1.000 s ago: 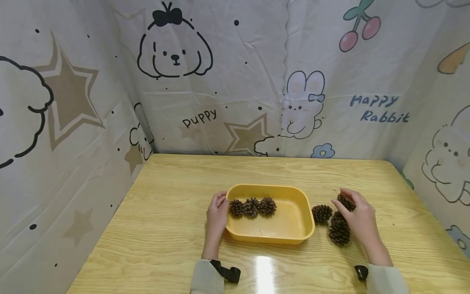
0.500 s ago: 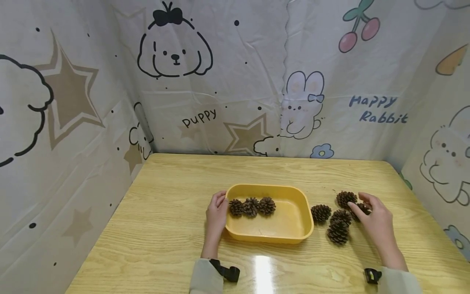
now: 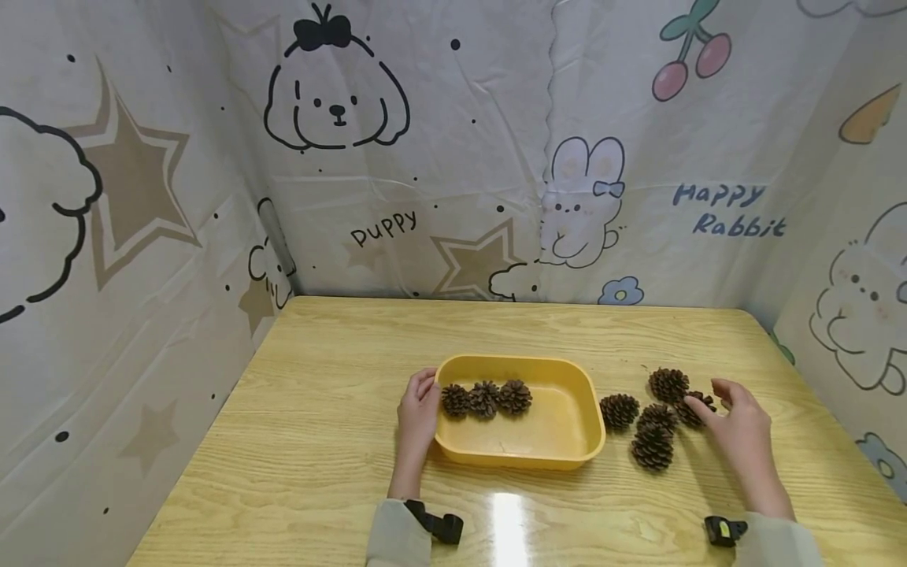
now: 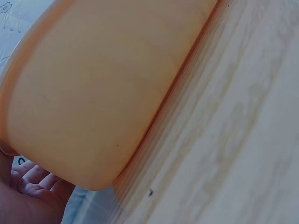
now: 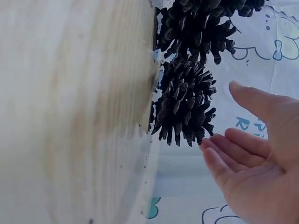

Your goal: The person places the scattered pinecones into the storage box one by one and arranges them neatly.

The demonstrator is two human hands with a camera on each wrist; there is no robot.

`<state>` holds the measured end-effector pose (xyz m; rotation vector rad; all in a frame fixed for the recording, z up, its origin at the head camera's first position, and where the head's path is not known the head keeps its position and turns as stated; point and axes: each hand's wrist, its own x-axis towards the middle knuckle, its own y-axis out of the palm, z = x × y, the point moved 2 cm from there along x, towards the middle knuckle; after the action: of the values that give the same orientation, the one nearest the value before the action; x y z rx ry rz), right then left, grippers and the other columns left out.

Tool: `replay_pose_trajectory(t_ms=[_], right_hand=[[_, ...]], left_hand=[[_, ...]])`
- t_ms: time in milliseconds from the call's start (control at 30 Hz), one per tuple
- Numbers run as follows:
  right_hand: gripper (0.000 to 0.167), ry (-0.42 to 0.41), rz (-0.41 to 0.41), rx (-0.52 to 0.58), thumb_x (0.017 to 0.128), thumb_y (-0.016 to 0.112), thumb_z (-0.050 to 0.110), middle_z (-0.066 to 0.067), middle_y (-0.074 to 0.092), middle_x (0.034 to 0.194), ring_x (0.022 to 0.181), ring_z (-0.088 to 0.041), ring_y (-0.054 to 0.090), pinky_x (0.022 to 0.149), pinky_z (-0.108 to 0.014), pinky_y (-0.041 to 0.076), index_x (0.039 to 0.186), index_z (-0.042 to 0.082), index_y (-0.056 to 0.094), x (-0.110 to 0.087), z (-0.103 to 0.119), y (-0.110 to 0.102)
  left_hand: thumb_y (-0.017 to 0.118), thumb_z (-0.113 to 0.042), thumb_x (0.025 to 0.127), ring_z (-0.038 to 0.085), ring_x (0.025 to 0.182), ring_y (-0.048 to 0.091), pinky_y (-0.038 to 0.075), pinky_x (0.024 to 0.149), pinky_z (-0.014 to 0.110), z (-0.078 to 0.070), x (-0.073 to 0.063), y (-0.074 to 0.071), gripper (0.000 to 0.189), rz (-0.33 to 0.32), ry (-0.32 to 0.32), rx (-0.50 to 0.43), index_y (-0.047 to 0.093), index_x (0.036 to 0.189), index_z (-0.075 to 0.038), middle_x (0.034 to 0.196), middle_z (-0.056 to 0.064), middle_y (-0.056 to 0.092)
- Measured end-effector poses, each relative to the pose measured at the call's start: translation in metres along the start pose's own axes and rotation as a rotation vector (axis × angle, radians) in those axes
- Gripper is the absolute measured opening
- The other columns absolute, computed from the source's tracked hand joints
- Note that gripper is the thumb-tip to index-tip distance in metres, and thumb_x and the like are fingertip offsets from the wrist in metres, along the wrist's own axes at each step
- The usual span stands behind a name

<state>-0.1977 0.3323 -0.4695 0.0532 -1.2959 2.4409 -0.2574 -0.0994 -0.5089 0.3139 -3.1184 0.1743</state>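
A yellow plastic tub (image 3: pixel 546 449) stands on the table, with a row of three brown pine cones (image 3: pixel 485 399) in its left part. My left hand (image 3: pixel 418 409) holds its left end, thumb at the rim and fingers against the outside wall (image 4: pixel 93 107). Right of the tub lies a loose group of several pine cones (image 3: pixel 653 446). At the group's right side, my right hand (image 3: pixel 742 429) is spread beside the rightmost pine cone (image 3: pixel 694 409). In the right wrist view, thumb and fingers stand apart, with fingertips (image 5: pixel 208 143) right at a cone's lower edge.
The wood-grain table (image 3: pixel 319 425) has a patterned cloth (image 3: pixel 453 157) behind it and at both sides. One pine cone (image 3: pixel 620 413) lies close to the tub's right wall. Black straps with small cameras (image 3: pixel 445 528) sit at both wrists.
My right hand has moved right, away from the upper pine cone to beside the rightmost one, uncovering more of the group. The left hand, the tub and the row of cones inside have stayed put.
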Motion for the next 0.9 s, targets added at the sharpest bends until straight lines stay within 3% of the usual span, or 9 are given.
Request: replay_pose_trajectory(t_ms=[400, 633, 900], right_hand=[[0.079, 0.091, 0.198, -0.04, 0.096, 0.057, 0.043, -0.044, 0.037, 0.138, 0.122, -0.06, 0.042, 0.096, -0.065, 0.043, 0.141, -0.017, 0.032, 0.004, -0.015, 0.004], [0.07, 0.082, 0.184, -0.059, 0.097, 0.059, 0.033, -0.045, 0.04, 0.135, 0.121, -0.059, 0.045, 0.094, -0.064, 0.045, 0.139, -0.018, 0.034, 0.004, -0.016, 0.004], [0.067, 0.066, 0.153, -0.075, 0.097, 0.06, 0.032, -0.045, 0.044, 0.132, 0.117, -0.058, 0.049, 0.09, -0.062, 0.047, 0.136, -0.018, 0.038, 0.002, -0.016, 0.003]], left_hand=[[0.053, -0.018, 0.098, 0.034, 0.125, 0.059, 0.049, 0.105, 0.047, -0.001, -0.001, 0.0, 0.032, 0.002, -0.017, 0.0, 0.058, 0.128, -0.008, 0.13, 0.018, 0.064], [0.052, -0.018, 0.099, 0.034, 0.125, 0.059, 0.049, 0.105, 0.048, -0.002, 0.0, 0.0, 0.032, 0.008, -0.025, 0.006, 0.058, 0.129, -0.009, 0.131, 0.018, 0.064], [0.052, -0.016, 0.099, 0.035, 0.125, 0.059, 0.049, 0.105, 0.047, -0.001, 0.0, 0.0, 0.032, 0.005, -0.014, -0.006, 0.057, 0.129, -0.006, 0.131, 0.02, 0.063]])
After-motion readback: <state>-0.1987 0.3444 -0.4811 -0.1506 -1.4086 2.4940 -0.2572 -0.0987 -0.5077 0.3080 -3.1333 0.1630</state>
